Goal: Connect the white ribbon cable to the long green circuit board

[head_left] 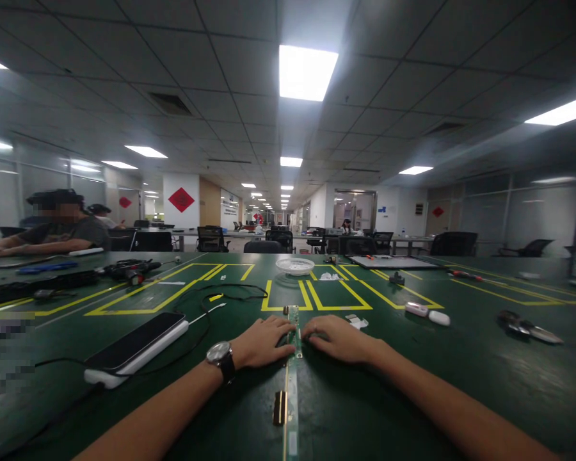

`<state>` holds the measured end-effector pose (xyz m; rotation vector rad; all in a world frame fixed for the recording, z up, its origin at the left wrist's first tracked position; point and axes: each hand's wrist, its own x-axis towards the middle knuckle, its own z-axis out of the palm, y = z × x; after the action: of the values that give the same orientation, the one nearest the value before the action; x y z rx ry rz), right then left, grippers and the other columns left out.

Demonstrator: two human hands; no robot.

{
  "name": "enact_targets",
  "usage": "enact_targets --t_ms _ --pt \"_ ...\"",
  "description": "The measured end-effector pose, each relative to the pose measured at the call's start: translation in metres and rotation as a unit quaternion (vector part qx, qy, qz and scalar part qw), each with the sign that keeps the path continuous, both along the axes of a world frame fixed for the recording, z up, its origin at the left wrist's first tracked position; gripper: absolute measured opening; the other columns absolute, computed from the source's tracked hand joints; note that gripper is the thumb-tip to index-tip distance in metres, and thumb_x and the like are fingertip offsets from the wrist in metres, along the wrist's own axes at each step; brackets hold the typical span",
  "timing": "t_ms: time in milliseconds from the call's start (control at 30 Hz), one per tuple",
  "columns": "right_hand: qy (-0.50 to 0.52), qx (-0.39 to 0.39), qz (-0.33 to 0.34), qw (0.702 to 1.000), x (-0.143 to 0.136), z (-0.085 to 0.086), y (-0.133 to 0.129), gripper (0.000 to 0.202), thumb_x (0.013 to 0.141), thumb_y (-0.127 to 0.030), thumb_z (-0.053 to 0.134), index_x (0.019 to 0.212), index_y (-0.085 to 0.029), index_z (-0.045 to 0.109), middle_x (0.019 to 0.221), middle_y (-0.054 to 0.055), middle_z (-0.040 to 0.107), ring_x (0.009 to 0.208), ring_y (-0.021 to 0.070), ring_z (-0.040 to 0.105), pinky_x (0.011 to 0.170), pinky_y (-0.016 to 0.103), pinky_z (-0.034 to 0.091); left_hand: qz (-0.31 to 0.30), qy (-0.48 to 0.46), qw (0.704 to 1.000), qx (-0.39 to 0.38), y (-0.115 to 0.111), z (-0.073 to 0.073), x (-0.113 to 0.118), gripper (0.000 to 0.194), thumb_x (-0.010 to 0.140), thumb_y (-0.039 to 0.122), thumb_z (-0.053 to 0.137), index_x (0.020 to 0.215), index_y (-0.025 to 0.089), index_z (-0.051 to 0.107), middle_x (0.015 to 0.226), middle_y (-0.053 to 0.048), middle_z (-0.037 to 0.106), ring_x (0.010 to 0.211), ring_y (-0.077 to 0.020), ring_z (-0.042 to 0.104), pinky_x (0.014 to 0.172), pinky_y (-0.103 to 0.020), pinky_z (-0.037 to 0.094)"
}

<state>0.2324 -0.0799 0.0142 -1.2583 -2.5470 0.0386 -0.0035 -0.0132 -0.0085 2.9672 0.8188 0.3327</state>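
A long, narrow green circuit board point(292, 378) lies lengthwise on the table in front of me, its far end between my hands. My left hand point(264, 339), with a watch point(219, 353) on its wrist, has its fingers and thumb closed at the board's left edge. From the other side, my right hand point(338, 336) comes in with bent fingers at the right edge; its fingertips are partly hidden. A brown-gold flex piece point(279, 408) sticks out on the board's left side, nearer to me.
On the green table point(393, 397) are a black-screened device point(139, 342) with a cable, a white basket point(295, 266), a white earbud case point(439, 318), scraps of paper point(356, 321), and pliers-like tools point(528, 328). A person point(72, 224) sits at the far left.
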Motion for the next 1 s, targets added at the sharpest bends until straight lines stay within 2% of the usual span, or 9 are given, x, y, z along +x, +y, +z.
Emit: enact_targets --t_ms 67,167,200,267,333,433,600,700,1000 --pt "-0.030 0.045 -0.155 0.986 0.021 0.004 0.007 0.028 0.095 -0.025 0.047 0.101 -0.019 0.073 0.101 0.009 0.073 0.095 0.0235 0.067 0.086 0.033 0.048 -0.003 0.008 1.000 -0.010 0.001 0.000 -0.001 0.057 0.096 0.059 0.041 0.142 0.025 0.048 0.147 -0.010 0.047 0.133 -0.0319 0.044 0.102 -0.048 0.040" --pt "-0.079 0.054 -0.353 0.931 0.060 0.004 0.015 0.032 0.094 -0.037 0.049 0.104 -0.015 0.070 0.106 0.016 0.071 0.096 0.0285 0.066 0.078 0.035 0.048 -0.008 0.011 1.000 -0.015 0.002 0.001 -0.002 0.059 0.096 0.060 0.039 0.143 0.025 0.047 0.148 -0.010 0.045 0.133 -0.0321 0.043 0.103 -0.048 0.039" --pt "-0.093 0.034 -0.395 0.913 0.070 0.003 0.016 0.036 0.093 -0.042 0.051 0.106 -0.014 0.070 0.108 0.018 0.070 0.096 0.0305 0.066 0.076 0.036 0.048 -0.009 0.012 1.000 -0.015 0.003 0.001 -0.002 0.060 0.096 0.060 0.039 0.144 0.025 0.047 0.149 -0.010 0.045 0.134 -0.0320 0.043 0.103 -0.049 0.039" --pt "-0.108 -0.010 -0.425 0.899 0.085 -0.001 0.019 0.041 0.091 -0.047 0.053 0.105 -0.013 0.070 0.109 0.020 0.069 0.096 0.0327 0.065 0.072 0.037 0.048 -0.011 0.016 1.000 -0.016 0.003 0.001 -0.002 0.061 0.096 0.061 0.037 0.144 0.024 0.046 0.149 -0.011 0.045 0.133 -0.0320 0.043 0.104 -0.050 0.038" --pt "-0.109 -0.033 -0.411 0.905 0.090 -0.005 0.021 0.038 0.091 -0.044 0.052 0.101 -0.012 0.070 0.107 0.020 0.069 0.094 0.0316 0.066 0.070 0.036 0.047 -0.013 0.018 1.000 -0.020 0.003 0.002 -0.002 0.061 0.097 0.061 0.036 0.145 0.024 0.045 0.149 -0.011 0.045 0.133 -0.0323 0.042 0.103 -0.051 0.038" --pt "-0.089 -0.035 -0.362 0.927 0.083 -0.010 0.024 0.032 0.090 -0.038 0.052 0.098 -0.013 0.071 0.104 0.016 0.069 0.092 0.0272 0.066 0.069 0.031 0.045 -0.010 0.020 1.000 -0.022 0.001 0.003 -0.002 0.060 0.097 0.059 0.037 0.145 0.025 0.045 0.149 -0.011 0.044 0.134 -0.0325 0.042 0.103 -0.051 0.038" --pt "-0.050 -0.011 -0.258 0.965 0.055 -0.016 0.025 0.030 0.087 -0.040 0.058 0.096 -0.015 0.071 0.102 0.013 0.069 0.091 0.0236 0.064 0.075 0.028 0.044 -0.002 0.023 1.000 -0.011 0.001 0.002 0.000 0.060 0.096 0.059 0.038 0.144 0.025 0.046 0.148 -0.010 0.045 0.132 -0.0325 0.043 0.103 -0.052 0.038" --pt "-0.032 -0.002 -0.213 0.977 0.035 -0.017 0.022 0.029 0.087 -0.042 0.059 0.096 -0.017 0.071 0.100 0.010 0.068 0.091 0.0228 0.062 0.077 0.028 0.043 -0.005 0.025 1.000 -0.009 0.001 0.002 0.000 0.061 0.096 0.060 0.037 0.145 0.025 0.045 0.149 -0.011 0.045 0.133 -0.0329 0.043 0.102 -0.052 0.038" --pt "-0.012 0.030 -0.202 0.979 0.000 -0.018 0.017 0.027 0.086 -0.044 0.061 0.088 -0.018 0.068 0.093 0.008 0.066 0.089 0.0220 0.060 0.074 0.029 0.041 -0.003 0.018 1.000 0.000 0.000 0.000 0.000 0.059 0.096 0.058 0.039 0.143 0.023 0.047 0.149 -0.012 0.044 0.132 -0.0332 0.043 0.101 -0.049 0.038"
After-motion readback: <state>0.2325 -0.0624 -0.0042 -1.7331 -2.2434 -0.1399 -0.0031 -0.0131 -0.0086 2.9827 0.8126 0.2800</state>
